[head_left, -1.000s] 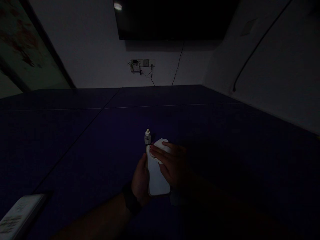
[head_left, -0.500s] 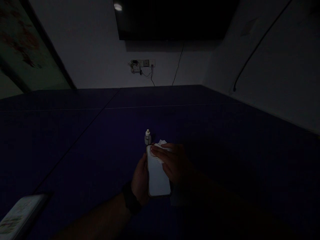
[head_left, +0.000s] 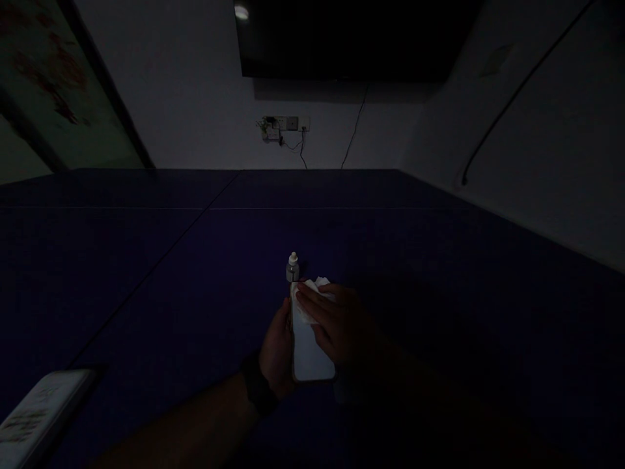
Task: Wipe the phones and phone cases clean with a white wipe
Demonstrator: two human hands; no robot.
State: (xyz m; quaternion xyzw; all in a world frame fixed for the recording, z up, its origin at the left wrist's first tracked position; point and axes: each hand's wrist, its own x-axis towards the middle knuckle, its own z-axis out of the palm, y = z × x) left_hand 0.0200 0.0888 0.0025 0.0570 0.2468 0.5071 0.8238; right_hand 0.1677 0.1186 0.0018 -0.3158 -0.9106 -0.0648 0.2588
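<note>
A smartphone [head_left: 312, 358] with a pale, lit-looking face and a dark edge lies in my left hand [head_left: 277, 348], which grips it from the left side and beneath. A dark watch band circles that wrist. My right hand [head_left: 336, 319] presses a crumpled white tissue [head_left: 307, 316] flat against the upper part of the phone's face, fingers bent over it. Just beyond the phone's top edge stands a small clear bottle [head_left: 292, 268] with a white cap, upright on the dark blue surface [head_left: 219, 293].
A white box-like object [head_left: 43, 410] with printed markings lies at the lower left. Wall sockets [head_left: 286, 124] with plugs and loose cables are at the back, under a large dark screen [head_left: 356, 39]. A dark seam runs diagonally across the blue surface.
The view has shifted slightly, so everything sits a little further right. My right hand and the tissue have moved slightly down the phone's face; the left grip is the same.
</note>
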